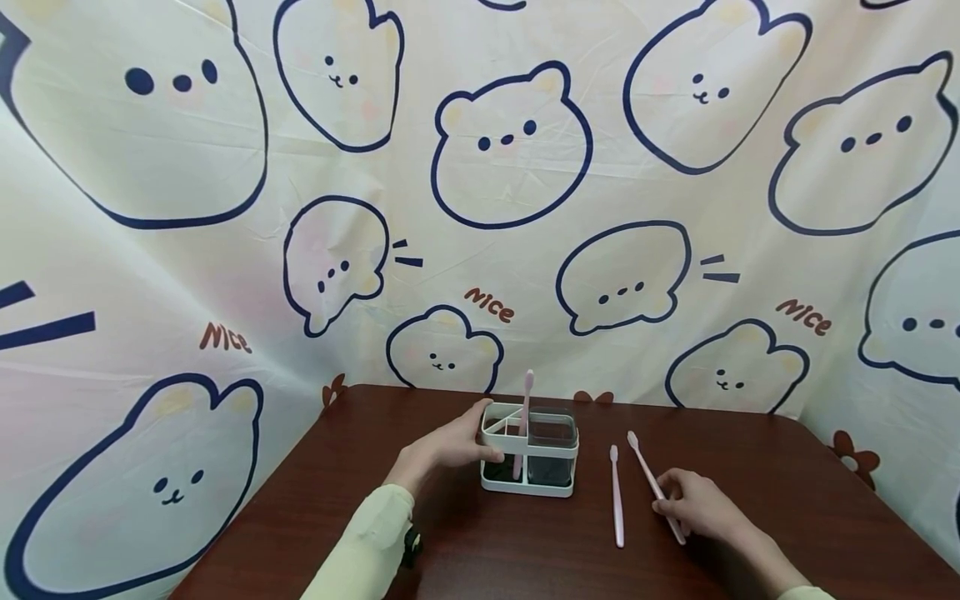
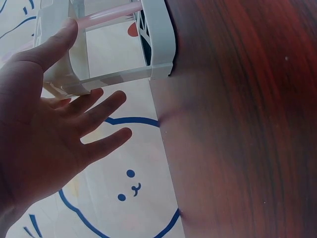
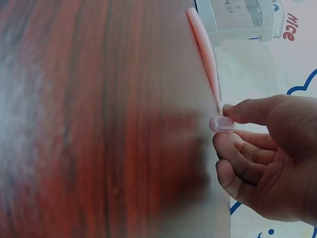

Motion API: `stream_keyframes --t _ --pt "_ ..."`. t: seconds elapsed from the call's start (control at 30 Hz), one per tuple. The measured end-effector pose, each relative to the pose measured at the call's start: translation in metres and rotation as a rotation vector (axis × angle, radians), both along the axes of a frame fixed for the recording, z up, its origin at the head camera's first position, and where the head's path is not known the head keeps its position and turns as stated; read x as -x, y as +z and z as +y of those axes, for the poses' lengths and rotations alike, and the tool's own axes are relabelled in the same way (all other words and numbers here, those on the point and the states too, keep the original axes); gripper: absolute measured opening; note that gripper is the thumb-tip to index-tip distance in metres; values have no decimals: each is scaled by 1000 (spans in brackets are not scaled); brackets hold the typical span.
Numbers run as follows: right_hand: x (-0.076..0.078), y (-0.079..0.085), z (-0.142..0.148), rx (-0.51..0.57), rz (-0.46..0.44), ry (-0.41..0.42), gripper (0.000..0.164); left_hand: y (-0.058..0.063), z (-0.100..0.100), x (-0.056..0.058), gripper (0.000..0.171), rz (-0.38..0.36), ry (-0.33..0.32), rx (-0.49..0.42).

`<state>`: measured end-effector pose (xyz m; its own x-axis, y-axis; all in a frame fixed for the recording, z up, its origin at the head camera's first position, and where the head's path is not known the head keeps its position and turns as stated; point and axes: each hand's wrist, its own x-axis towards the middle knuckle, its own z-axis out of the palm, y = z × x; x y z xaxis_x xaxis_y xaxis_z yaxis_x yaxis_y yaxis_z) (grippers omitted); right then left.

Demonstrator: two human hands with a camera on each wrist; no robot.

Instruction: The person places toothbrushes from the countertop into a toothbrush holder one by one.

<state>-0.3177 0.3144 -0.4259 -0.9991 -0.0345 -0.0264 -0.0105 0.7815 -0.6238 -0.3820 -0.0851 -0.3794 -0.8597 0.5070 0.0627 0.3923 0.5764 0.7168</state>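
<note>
A toothbrush holder [image 1: 551, 451], white-framed with dark see-through sides, stands mid-table. My left hand [image 1: 450, 442] holds its left end, thumb at the front and fingers behind; in the left wrist view the thumb lies over the white frame [image 2: 161, 44]. One pink toothbrush [image 1: 528, 387] stands upright inside a left compartment. Right of the holder, my right hand [image 1: 705, 504] pinches a second pink toothbrush [image 1: 647, 467] near its lower end, head pointing away. Between them a third pink toothbrush [image 1: 617, 500] lies on the table. The right wrist view shows the thumb and fingers around the handle's end [image 3: 223, 123].
The dark red-brown wooden table [image 1: 420, 558] ends at a pale cloth backdrop [image 1: 510, 275] with cartoon animal outlines, which hangs close behind and at both sides. A dark band [image 1: 411, 546] sits on the left wrist.
</note>
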Motion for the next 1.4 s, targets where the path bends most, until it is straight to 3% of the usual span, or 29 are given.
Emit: stream_keyframes --t 0.3,0.67,0.93,1.4 --pt "0 7 -13 -3 128 16 32 1 0 -1 86 -13 8 -5" --pt "3 19 -29 30 218 38 36 1 0 -3 82 12 -11 5" --pt "5 28 -41 68 255 50 38 0 0 -2 85 7 11 22" --pt "8 40 -59 40 348 63 41 -1 1 1 79 32 -4 26"
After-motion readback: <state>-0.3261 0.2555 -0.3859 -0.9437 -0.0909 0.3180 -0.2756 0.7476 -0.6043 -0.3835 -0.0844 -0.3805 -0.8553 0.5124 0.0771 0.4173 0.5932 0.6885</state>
